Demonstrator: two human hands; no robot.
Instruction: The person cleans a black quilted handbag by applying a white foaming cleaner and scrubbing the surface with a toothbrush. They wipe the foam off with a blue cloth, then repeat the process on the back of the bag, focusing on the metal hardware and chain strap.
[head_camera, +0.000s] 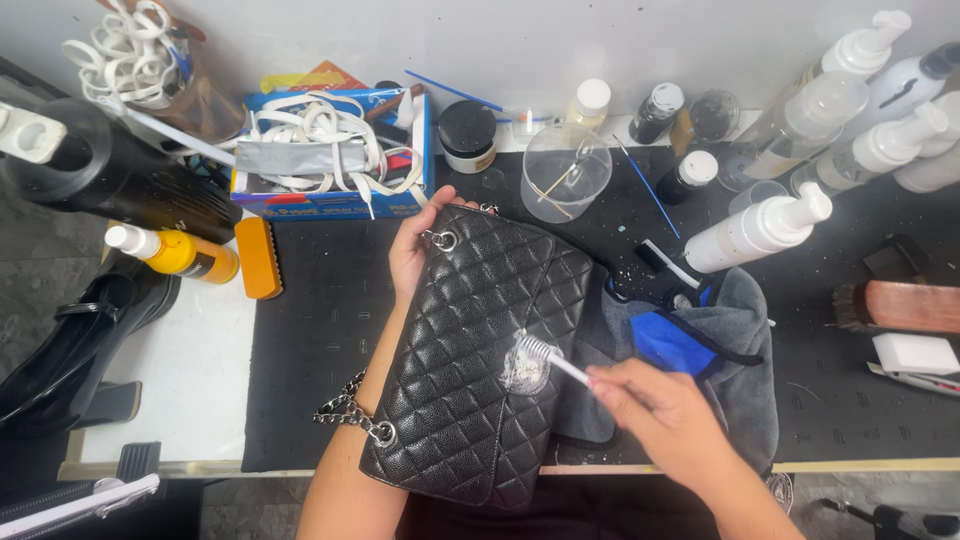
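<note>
A black quilted leather handbag (480, 350) with a silver chain strap (345, 410) lies tilted on the black work mat (310, 330). My left hand (415, 245) grips the bag's upper left corner by a metal ring. My right hand (665, 410) holds a small white brush (550, 358) whose bristle head rests on the bag's round metal clasp (524, 370), where white foam shows.
A grey and blue cloth (690, 340) lies right of the bag. White pump bottles (760, 228) stand at the back right, near a clear cup (565, 172) and dark jars. At the left are a blue box of white straps (330, 150), an orange bottle (180, 253) and a wooden brush (258, 258).
</note>
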